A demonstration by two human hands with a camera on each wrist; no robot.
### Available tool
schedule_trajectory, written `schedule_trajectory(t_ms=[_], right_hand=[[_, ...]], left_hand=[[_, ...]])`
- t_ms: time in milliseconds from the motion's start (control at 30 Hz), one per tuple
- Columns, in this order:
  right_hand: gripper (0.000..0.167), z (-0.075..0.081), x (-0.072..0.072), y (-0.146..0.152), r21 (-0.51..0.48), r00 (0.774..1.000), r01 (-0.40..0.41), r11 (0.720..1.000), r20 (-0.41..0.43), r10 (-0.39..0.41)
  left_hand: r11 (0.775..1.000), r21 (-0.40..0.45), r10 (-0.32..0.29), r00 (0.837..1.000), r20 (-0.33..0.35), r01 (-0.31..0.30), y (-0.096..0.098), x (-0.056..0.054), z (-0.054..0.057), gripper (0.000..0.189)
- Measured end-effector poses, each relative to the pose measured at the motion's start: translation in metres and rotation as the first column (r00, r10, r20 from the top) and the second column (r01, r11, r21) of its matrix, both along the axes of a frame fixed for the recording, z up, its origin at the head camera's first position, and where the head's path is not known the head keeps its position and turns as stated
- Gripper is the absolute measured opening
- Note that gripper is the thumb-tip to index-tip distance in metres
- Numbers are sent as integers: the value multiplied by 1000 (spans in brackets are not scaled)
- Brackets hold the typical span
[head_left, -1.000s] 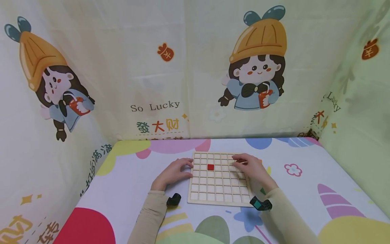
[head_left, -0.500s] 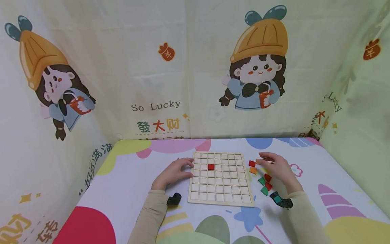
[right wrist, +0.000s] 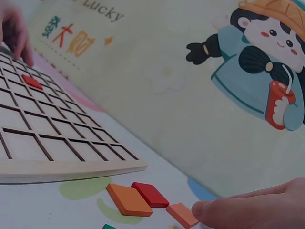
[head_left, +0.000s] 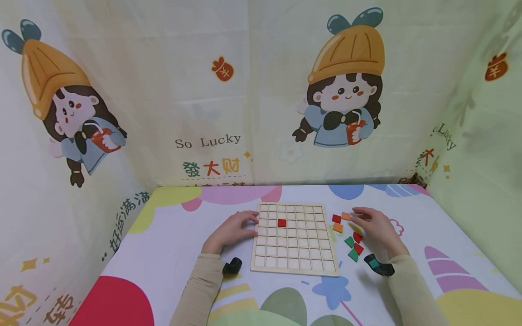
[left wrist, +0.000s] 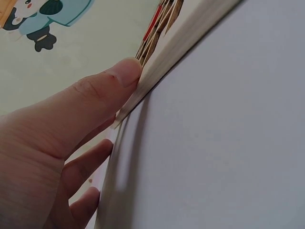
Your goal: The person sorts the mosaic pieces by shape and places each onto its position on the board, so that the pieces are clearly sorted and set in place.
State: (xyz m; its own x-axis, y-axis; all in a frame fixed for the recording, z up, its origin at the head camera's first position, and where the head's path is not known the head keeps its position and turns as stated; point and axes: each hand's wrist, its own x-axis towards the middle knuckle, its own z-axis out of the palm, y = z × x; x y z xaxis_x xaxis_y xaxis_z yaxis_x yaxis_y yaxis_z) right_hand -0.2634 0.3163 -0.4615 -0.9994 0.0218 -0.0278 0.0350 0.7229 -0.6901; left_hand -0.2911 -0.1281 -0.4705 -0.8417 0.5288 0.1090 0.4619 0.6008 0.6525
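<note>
A square wooden grid board point(head_left: 296, 268) lies on the table, with one red square tile point(head_left: 282, 222) in a cell toward its upper left. My left hand point(head_left: 231, 232) touches the board's left edge, thumb and fingers spread along it; its thumb point(left wrist: 126, 71) rests on the wooden rim in the left wrist view. To the right of the board, my right hand point(head_left: 377, 228) is low over the table. Its fingertips meet the right end of an orange tile point(right wrist: 182, 215), which lies flat. Beside that tile are a red square tile point(right wrist: 150, 194) and another orange tile point(right wrist: 128, 200).
Nearer me, right of the board, lie green pieces point(head_left: 353, 255) and red pieces point(head_left: 358, 248) with rounded sides. A patterned cloth point(head_left: 183, 253) covers the table. Printed fabric walls point(head_left: 269, 113) stand behind it and at both sides.
My right hand has moved from over the board's upper right to the loose tiles on the right, uncovering them. The left hand stays at the board's left edge.
</note>
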Motion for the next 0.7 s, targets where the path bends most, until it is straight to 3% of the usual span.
schedule_trajectory(t_ms=[500, 700], right_hand=[[57, -4, -10, -8, 2, 998, -58, 998, -16, 58], [47, -3, -12, -13, 26, 996, -82, 996, -22, 83]], left_hand=[[1000, 9, -10, 1000, -8, 10, 0, 1, -1, 29], [1000, 7, -19, 999, -29, 19, 0, 1, 0, 30]])
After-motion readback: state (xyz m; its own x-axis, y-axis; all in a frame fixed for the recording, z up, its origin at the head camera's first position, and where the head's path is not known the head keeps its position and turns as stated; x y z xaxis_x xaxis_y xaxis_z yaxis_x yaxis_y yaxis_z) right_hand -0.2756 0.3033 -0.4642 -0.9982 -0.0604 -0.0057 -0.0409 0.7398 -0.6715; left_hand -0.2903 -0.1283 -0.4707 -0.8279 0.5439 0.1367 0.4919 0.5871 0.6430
